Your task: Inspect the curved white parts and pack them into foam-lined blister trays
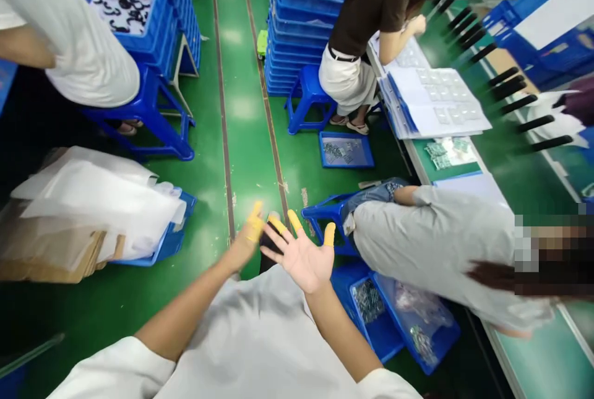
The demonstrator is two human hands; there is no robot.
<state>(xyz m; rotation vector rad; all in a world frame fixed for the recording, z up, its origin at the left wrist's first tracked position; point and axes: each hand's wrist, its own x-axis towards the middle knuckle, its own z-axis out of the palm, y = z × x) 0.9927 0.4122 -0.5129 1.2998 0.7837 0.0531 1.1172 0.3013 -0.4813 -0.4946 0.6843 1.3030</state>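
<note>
Left hand [242, 241], right hand [301, 258]: seemingly empty

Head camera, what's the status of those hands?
Left hand and right hand open, empty, yellow finger cots. Blue crate below right. Seated co-worker alongside.

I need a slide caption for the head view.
Left hand and right hand in yellow finger cots above a green floor.

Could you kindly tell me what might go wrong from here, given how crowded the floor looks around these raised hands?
The open right hand and the left hand are near the co-worker in the grey shirt, so a sudden swing might bump them. The blue crates of bagged parts sit on the floor below the right hand and could be kicked. The loose white sheets lie piled at the aisle's edge and might slide off.
</note>
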